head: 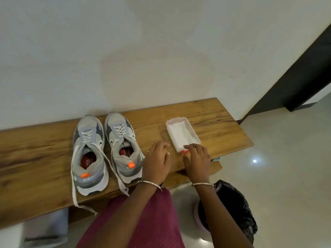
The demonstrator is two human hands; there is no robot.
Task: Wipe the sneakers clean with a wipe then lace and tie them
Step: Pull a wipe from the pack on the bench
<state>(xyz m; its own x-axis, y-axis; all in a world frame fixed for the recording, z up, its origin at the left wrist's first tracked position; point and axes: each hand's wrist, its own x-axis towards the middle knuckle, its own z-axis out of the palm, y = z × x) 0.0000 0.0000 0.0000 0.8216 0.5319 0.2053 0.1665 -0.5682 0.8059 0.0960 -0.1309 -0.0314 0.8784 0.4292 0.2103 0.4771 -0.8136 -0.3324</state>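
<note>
1. Against the wall, a wooden bench carries everything
2. grey sneakers stand side by side on its left part, laces loose, one trailing off the front edge
3. open box of wipes sits right of them
4. left hand loose, holding nothing; right hand fingers spread, touching the box's near end

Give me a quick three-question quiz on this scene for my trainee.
1. True or false: the sneakers stand on the floor.
2. The right hand touches: A a sneaker, B the box of wipes, C nothing.
3. Are the laces tied?
Key: 1 false, they stand on the bench. 2 B. 3 No, they trail loose.
</note>
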